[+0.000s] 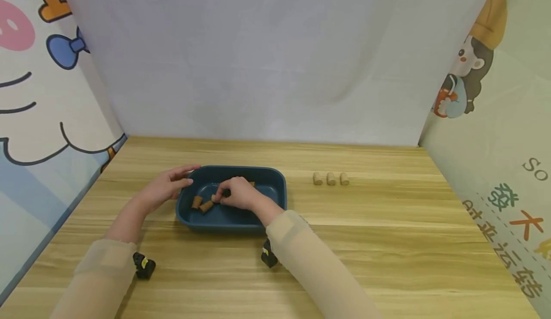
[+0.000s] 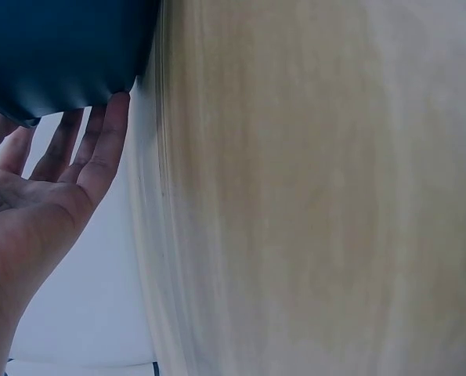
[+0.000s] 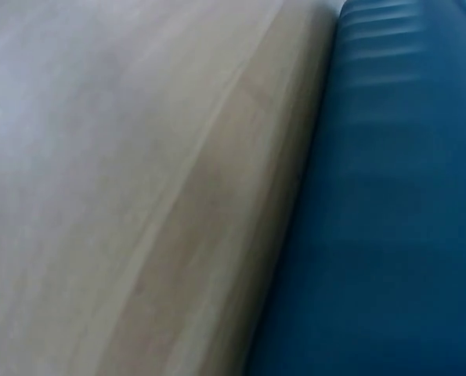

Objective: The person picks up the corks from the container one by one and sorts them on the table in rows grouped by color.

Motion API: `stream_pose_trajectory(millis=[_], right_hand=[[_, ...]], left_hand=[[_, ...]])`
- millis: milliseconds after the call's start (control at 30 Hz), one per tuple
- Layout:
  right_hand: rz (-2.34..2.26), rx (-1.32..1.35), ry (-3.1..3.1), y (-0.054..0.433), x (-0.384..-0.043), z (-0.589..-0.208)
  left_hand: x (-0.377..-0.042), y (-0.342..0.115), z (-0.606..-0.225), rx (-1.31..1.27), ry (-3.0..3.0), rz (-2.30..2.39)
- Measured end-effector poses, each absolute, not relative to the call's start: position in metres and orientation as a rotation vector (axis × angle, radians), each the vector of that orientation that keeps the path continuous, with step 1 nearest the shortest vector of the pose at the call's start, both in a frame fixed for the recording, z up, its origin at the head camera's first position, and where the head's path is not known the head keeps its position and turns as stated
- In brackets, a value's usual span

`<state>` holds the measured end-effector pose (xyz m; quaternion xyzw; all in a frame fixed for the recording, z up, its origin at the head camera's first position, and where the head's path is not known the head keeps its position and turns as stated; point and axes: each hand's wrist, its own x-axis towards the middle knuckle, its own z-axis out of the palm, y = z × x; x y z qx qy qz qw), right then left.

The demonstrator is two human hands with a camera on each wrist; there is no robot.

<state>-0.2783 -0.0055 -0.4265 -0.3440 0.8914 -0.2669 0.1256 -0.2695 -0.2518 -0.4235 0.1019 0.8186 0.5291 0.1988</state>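
Note:
A dark blue rectangular bin [image 1: 232,226] stands on the table, holding a few corks [image 1: 196,202]. My left hand [image 1: 161,191] rests against its left end, thumb at the rim. In the left wrist view, its fingers [image 2: 107,145] reach out fairly straight to the blue wall. Down inside the bin, my right hand [image 1: 241,192] pinches a cork [image 1: 214,198] between thumb and fingertips, close to another brown cork [image 1: 206,206]. The right wrist view has only the bin's outer wall [image 3: 397,219] and tabletop; the right hand is hidden there.
Three pale corks [image 1: 331,179] stand in a row on the wooden table [image 1: 387,242], right of the bin. Black wrist devices [image 1: 144,265] sit at both forearms. A pale cloth [image 1: 267,60] hangs behind the table, with printed cloths at both sides.

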Motion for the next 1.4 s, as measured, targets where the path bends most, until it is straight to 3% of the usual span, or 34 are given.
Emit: stream_pose_trajectory(millis=[633, 1400], right_hand=[[-0.625, -1.001, 2.678, -0.009, -0.275, -0.427], [-1.042, -0.865, 2.584, 0.025, -0.271, -0.404]], left_hand=[[-0.270, -0.252, -0.426, 0.292, 2.295, 1.484], [-0.269, -0.251, -0.424, 0.267, 2.285, 1.493]])
